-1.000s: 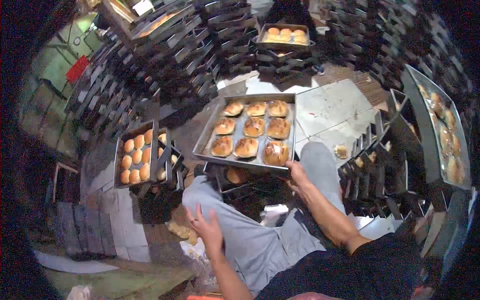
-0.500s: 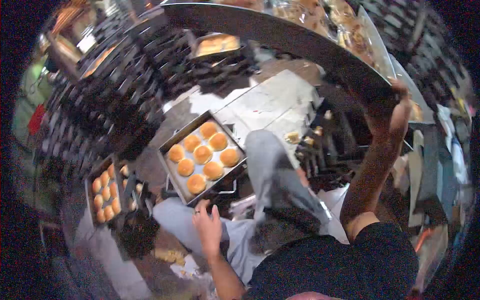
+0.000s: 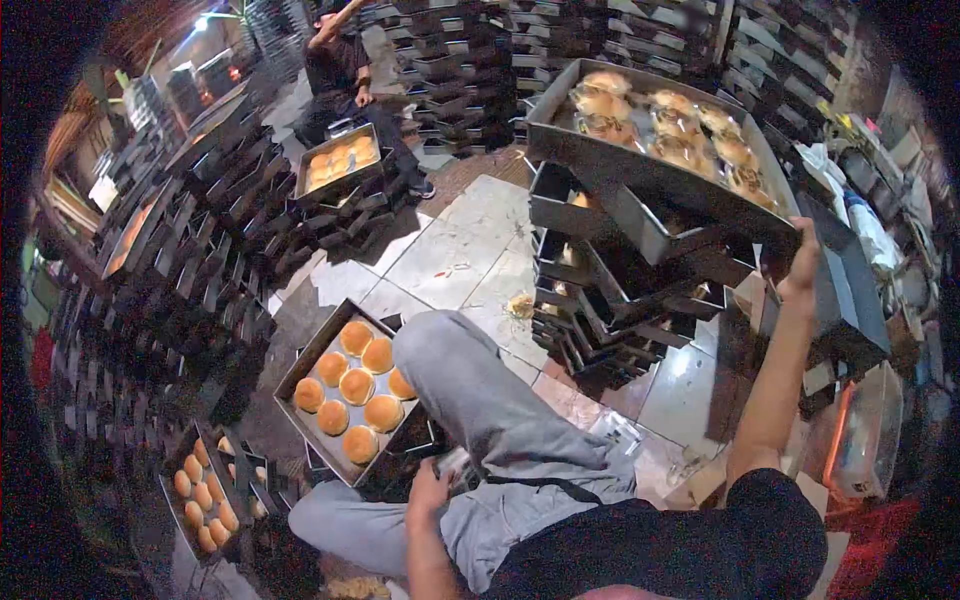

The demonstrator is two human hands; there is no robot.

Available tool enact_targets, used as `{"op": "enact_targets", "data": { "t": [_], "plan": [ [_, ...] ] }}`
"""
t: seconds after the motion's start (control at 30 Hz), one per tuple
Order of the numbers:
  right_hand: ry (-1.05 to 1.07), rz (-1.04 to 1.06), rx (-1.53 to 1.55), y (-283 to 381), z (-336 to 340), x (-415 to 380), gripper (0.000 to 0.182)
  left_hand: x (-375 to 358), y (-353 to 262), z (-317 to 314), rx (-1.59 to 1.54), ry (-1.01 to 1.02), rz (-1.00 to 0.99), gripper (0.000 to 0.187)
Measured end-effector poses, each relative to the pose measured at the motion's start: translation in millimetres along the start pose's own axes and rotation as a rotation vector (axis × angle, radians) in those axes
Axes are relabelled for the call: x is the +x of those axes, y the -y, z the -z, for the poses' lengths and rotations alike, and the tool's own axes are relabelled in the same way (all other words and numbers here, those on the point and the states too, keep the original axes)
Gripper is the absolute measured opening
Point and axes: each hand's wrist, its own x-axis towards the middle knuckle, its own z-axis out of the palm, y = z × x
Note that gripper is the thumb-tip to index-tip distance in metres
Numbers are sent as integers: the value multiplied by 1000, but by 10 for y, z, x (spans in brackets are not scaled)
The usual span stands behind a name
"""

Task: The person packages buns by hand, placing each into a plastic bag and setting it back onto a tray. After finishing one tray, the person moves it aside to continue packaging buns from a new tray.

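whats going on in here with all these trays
A seated person holds a tray of baked buns at its corner with the right hand, raised over a stack of dark empty pans. The left hand rests near the knee, beside a floor tray of round buns. Another tray of buns sits lower left. A second person sits at the back.
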Motion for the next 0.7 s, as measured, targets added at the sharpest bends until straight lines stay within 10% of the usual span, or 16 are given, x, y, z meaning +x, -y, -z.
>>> {"op": "enact_targets", "data": {
  "t": [0.07,0.23,0.33,0.4,0.47,0.53,0.6,0.7],
  "plan": [
    [-345,199,70,-55,-226,59,33,210,276,-247,-126,-155,-48,52],
    [-261,171,-488,-25,371,421,49,-27,-276,-59,-75,-96,22,37],
    [-866,1012,-799,-95,-341,-146,47,-187,-196,-66,-185,-176,-50,35],
    [-882,1146,-749,-281,-791,-709,37,-271,-85,-79,-301,-203,-93,29],
    [-224,950,-121,-1003,-1073,-896,29,-323,4,-136,-329,-193,-11,25],
    [58,1053,-370,-1345,-2078,-1145,32,-414,30,-139,-302,-293,11,22],
    [334,321,-359,-2012,-2439,-1312,34,-478,39,-69,-105,-393,-70,22],
    [857,-48,-931,-3456,-2274,-1291,43,-477,166,-142,-201,-432,9,22]
  ]
}}
